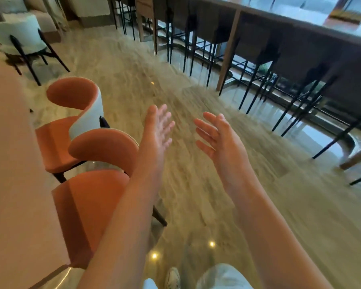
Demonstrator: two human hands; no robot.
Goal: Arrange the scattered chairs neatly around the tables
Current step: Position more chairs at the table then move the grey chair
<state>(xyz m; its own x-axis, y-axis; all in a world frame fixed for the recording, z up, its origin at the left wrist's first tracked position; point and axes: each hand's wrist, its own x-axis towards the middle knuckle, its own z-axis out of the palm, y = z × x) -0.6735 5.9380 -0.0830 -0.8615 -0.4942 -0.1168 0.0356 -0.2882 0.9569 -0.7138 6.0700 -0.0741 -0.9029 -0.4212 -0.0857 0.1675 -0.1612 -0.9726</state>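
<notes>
Two orange chairs with curved backs stand along the pale table edge [15,163] on the left: the near chair [92,197] beside my left forearm and a second chair [71,113] just beyond it. A white fluffy chair [19,36] on black legs stands farther back at the left. My left hand [157,130] and my right hand [219,138] are stretched out over the floor, palms facing each other, fingers apart, holding nothing. Neither hand touches a chair.
A long wooden counter [300,24] runs along the window at the right, with several dark bar stools [256,49] on thin black legs tucked under it. Glossy beige floor [186,184] lies between. My shoe [172,278] shows at the bottom. The picture is blurred.
</notes>
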